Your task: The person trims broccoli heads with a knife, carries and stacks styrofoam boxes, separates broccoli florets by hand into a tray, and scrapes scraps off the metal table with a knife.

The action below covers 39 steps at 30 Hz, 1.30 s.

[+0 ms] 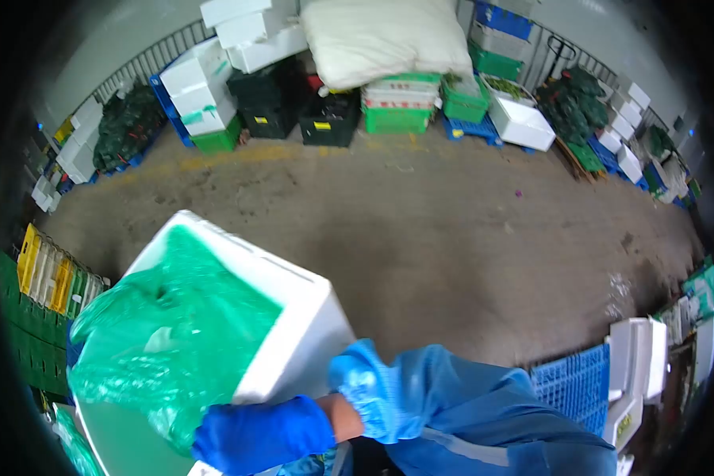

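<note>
Concrete floor [420, 230] spans twelve o'clock beyond a polystyrene box [305, 349] at eight, green plastic bag [174, 325] inside but loose, gloved right hand [266, 435] seemingly against the rim, finger spread impossible to tell

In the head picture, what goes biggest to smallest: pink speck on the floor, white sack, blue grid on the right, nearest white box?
Nearest white box
White sack
Blue grid
Pink speck

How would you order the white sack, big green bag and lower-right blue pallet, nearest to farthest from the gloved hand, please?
1. Big green bag, beside the gloved hand
2. Blue pallet, lower right
3. White sack, top, across the floor
</note>
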Each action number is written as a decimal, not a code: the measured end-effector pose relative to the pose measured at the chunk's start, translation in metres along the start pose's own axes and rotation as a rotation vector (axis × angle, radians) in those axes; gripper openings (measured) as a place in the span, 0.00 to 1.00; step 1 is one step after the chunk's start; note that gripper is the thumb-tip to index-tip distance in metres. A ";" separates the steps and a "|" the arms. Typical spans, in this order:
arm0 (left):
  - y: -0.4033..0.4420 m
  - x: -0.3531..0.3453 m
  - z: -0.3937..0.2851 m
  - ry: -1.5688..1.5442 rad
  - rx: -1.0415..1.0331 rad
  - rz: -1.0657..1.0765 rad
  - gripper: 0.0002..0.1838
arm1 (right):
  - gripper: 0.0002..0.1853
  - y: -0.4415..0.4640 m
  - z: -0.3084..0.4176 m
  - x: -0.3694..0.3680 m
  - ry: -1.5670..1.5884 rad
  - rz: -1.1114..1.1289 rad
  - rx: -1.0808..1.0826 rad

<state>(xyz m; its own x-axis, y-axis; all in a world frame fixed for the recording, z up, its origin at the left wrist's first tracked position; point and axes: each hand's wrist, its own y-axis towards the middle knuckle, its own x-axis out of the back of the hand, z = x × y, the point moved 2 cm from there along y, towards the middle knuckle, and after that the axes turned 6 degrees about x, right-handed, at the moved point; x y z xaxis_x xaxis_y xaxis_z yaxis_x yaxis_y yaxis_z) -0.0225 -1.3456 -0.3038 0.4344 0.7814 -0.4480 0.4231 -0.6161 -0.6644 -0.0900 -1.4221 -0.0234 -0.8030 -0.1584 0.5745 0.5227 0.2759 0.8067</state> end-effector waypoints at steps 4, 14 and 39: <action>0.072 -0.045 -0.037 -0.019 0.027 -0.004 0.23 | 0.22 -0.009 -0.100 -0.022 0.039 0.248 0.013; 0.224 -0.164 -0.155 -0.063 -0.001 -0.061 0.24 | 0.25 0.009 -0.374 -0.045 0.097 0.310 -0.114; 0.693 -0.268 -0.603 -0.276 -0.224 -0.267 0.26 | 0.29 0.148 -0.992 -0.376 0.533 0.092 -0.126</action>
<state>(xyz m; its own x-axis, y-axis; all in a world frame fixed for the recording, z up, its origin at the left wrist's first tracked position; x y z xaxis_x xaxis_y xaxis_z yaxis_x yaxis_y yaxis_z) 0.6341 -2.0421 -0.2834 0.0706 0.8945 -0.4415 0.6668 -0.3715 -0.6460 0.5729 -2.2623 0.0175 -0.5135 -0.6056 0.6079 0.6403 0.2011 0.7413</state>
